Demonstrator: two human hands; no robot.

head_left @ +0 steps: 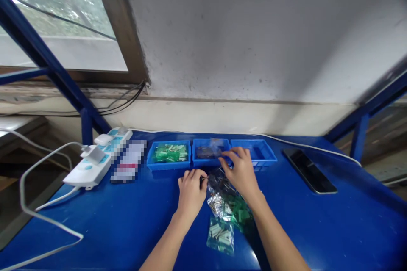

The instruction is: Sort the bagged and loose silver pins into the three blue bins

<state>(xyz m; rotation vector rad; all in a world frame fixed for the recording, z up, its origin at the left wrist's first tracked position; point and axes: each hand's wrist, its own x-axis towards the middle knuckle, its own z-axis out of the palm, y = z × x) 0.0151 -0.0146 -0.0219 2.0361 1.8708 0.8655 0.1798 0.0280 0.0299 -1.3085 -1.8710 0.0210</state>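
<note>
My left hand (pixel 192 188) is closed at the near side of the bins, its fingers pinching something small and dark that I cannot make out. My right hand (pixel 241 171) hovers by the middle blue bin (pixel 210 162), thumb and forefinger apart. A blurred, see-through packet (pixel 217 143) is over that bin, beyond those fingertips. Dark, brownish packets (pixel 205 152) lie inside it. Between my hands is a pile of bags: dark ones (pixel 221 180), a shiny clear one (pixel 216 205), and green ones (pixel 240 211), partly hidden by my right arm.
A green bag of pale pieces (pixel 221 236) lies nearest me. The left blue bin (pixel 168 166) holds green packets; the right blue bin (pixel 269 159) shows its bare floor. A phone (pixel 309 170) lies right; a power strip (pixel 95 163) with cables and a blurred-out object (pixel 129 163) sit left.
</note>
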